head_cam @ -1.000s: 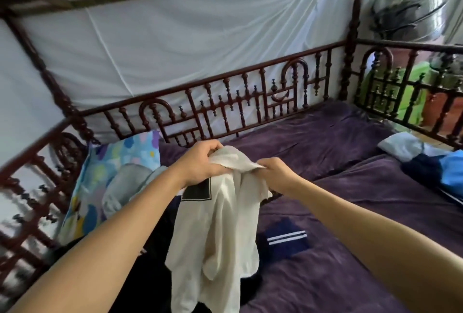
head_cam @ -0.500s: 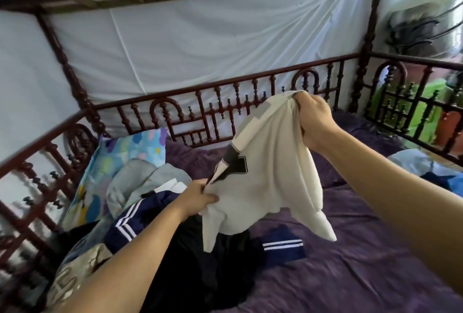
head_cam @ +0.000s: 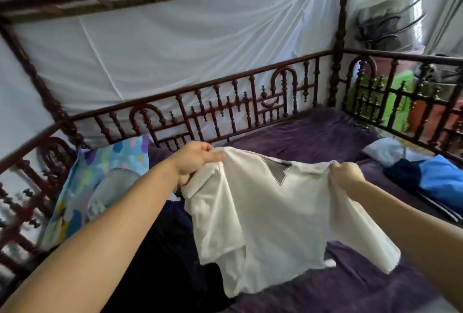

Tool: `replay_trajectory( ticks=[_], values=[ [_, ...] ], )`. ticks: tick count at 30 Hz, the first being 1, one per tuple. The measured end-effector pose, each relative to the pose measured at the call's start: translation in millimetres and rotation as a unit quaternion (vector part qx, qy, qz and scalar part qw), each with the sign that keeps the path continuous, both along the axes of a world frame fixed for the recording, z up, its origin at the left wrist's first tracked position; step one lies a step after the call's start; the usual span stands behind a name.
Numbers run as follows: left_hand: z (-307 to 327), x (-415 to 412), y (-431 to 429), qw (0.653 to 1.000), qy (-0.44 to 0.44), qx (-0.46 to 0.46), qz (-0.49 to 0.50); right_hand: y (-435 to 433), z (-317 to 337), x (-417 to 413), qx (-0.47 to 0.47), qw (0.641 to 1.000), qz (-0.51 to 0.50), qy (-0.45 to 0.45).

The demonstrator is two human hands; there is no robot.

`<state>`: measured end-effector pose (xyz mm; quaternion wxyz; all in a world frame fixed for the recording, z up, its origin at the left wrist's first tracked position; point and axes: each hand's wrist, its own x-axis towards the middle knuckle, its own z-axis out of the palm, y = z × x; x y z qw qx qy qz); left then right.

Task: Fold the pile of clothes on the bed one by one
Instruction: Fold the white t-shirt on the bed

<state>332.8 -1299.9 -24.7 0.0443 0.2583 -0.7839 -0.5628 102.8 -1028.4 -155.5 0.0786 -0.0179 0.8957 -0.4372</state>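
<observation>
Head: shirt (head_cam: 270,215) edges in left hand (head_cam: 193,162), right hand (head_cam: 347,175)

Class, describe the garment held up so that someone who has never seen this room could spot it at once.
Start at the wooden bed with the purple sheet. Over it, the left hand and right hand hold a white shirt spread by its top edge. A grey V at the neck sets it apart from the dark heap below and the blue clothes beside.

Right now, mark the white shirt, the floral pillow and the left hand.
white shirt (head_cam: 270,212), head view, middle of its front.
floral pillow (head_cam: 77,192), head view, its patterned face.
left hand (head_cam: 193,162), head view, back of the hand.
</observation>
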Motion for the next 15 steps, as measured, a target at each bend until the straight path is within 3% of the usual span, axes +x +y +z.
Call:
replay_trajectory(
  ticks=[2,6,8,10,12,15],
  values=[
    [4,-15,12,0.994,0.044,0.070,0.072,-4,-11,9,0.101,0.991,0.069,0.055],
    [12,-33,28,0.975,0.038,0.162,0.144,-20,-11,64,-0.005,0.962,0.254,0.097],
    [15,-38,31,0.965,0.041,0.199,0.165,-32,-9,100,-0.063,0.918,0.389,0.034],
    [18,-41,31,0.958,0.053,0.217,0.178,-52,-10,126,-0.076,0.884,0.462,-0.012],
    [22,-40,30,0.957,0.062,0.213,0.185,-75,-7,140,-0.162,0.881,0.444,-0.011],
    [34,-28,15,0.955,0.091,0.184,0.213,-96,19,135,-0.260,0.908,0.329,-0.015]
  ],
)
